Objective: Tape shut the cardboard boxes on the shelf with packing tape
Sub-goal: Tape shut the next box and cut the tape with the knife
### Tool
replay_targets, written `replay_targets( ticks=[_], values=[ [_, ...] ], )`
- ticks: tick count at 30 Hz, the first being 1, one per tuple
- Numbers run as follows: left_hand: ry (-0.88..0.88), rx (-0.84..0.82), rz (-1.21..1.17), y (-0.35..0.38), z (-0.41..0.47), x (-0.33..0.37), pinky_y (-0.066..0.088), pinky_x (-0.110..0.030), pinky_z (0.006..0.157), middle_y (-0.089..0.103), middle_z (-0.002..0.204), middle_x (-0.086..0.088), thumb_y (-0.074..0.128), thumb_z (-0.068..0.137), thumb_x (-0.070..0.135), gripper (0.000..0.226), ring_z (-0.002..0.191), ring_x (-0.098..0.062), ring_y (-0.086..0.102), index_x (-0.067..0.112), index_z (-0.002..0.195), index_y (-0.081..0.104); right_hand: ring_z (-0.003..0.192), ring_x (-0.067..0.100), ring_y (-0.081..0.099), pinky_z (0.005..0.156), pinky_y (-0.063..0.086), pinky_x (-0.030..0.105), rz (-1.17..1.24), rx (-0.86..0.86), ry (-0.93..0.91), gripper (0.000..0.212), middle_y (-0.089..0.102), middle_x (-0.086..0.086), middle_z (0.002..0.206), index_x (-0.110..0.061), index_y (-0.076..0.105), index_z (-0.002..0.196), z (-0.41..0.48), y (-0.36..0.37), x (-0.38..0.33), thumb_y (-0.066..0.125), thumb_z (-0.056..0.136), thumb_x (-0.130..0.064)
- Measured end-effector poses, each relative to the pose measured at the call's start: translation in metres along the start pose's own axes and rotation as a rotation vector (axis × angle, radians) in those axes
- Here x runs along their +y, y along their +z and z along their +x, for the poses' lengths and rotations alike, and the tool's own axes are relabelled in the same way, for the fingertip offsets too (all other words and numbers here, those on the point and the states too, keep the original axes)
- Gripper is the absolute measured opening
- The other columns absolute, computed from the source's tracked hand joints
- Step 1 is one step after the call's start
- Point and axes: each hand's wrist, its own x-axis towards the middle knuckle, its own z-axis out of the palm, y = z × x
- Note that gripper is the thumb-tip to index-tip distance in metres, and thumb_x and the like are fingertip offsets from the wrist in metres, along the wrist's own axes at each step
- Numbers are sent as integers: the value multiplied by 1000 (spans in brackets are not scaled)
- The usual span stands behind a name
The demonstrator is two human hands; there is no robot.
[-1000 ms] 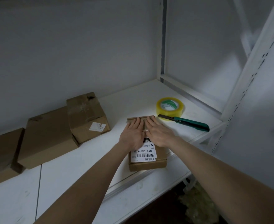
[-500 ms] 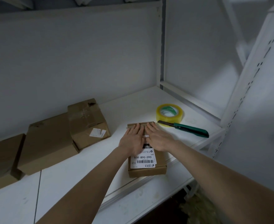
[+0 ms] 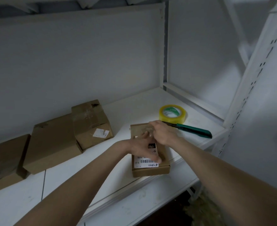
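Note:
A small cardboard box with a white barcode label lies near the shelf's front edge. My left hand lies across its top, fingers spread, thumb down by the label. My right hand rests flat on the box's far right part, fingers pointing left. Both hands are motion-blurred. A yellow roll of packing tape stands just behind the box. A green utility knife lies to its right, its blade end hidden behind my right hand.
Three larger cardboard boxes sit in a row along the back left of the white shelf, one with a torn label. A shelf upright rises at right. The floor shows below the front edge.
Both hands were lying side by side, fingers forward, on the box's far end. Now the left has slid back toward the label and the right has turned leftward. The camera has tilted up.

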Motion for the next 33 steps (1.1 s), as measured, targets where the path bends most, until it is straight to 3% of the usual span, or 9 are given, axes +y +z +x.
replay_targets(
  ticks=[3, 9, 14, 18, 21, 24, 28, 31, 33],
  values=[
    [-53, -29, 256, 11, -2, 3, -8, -53, 115, -23, 157, -10, 69, 68, 66, 126, 145, -25, -22, 25, 150, -18, 122, 25, 50, 95, 46, 39, -25, 141, 64, 40, 45, 3, 137, -22, 52, 134, 3, -11, 4, 45, 96, -12],
    [-47, 139, 249, -5, 24, -20, 7, -47, 118, -3, 159, -9, 65, 77, 58, 108, 147, -26, -5, 23, 153, -3, 124, 31, 42, 97, 40, 39, -90, 352, 320, 41, 43, 14, 134, -10, 45, 132, 4, -34, 45, 53, 92, -14],
    [-86, 222, 204, -20, 50, -30, 14, -44, 117, 8, 156, -9, 64, 81, 55, 99, 145, -25, 5, 20, 153, 6, 118, 30, 47, 91, 43, 39, -187, 238, 427, 57, 50, 11, 125, -10, 45, 123, -4, -31, 85, 69, 84, -45],
    [-143, 261, 54, -31, 68, -29, 29, -45, 109, 34, 141, -6, 61, 73, 66, 91, 135, -26, 29, 19, 144, 30, 111, 28, 57, 88, 48, 36, -227, 128, 364, 42, 61, 7, 120, -17, 51, 124, -7, -26, 99, 60, 92, -41],
    [-112, 568, -64, -32, 80, -22, 39, -34, 101, 47, 139, -9, 53, 93, 30, 48, 125, -26, 46, 16, 139, 45, 107, 29, 61, 83, 50, 34, -172, 97, 281, 36, 64, 8, 117, -20, 52, 129, -10, -27, 103, 53, 97, -35],
    [-118, 679, -174, -31, 88, -13, 39, -33, 99, 48, 138, -15, 42, 91, 0, 49, 123, -29, 48, 10, 140, 44, 102, 29, 62, 76, 48, 31, -146, 73, 281, 31, 66, 7, 111, -24, 57, 122, -13, -34, 105, 50, 96, -38],
    [-181, 780, -339, -27, 97, -10, 40, -35, 100, 52, 133, -18, 40, 91, -3, 46, 121, -32, 49, 6, 135, 46, 79, 24, 67, 70, 52, 35, 184, 86, 365, 21, 70, 3, 85, -24, 66, 89, -12, -39, 105, 56, 87, -43],
    [-217, 807, -392, -23, 99, -9, 39, -33, 96, 53, 129, -18, 38, 91, -5, 41, 119, -32, 50, 2, 130, 47, 55, 19, 60, 57, 48, 33, 686, 195, 409, 25, 65, 6, 65, -10, 67, 81, -8, -42, 98, 61, 88, -33],
    [-217, 803, -395, -23, 100, -8, 40, -33, 95, 55, 127, -17, 40, 90, -5, 40, 117, -30, 52, 3, 127, 50, 50, 17, 56, 51, 44, 28, 851, 288, 455, 26, 62, 8, 63, -8, 64, 79, -5, -46, 96, 60, 92, -30]
  ],
)
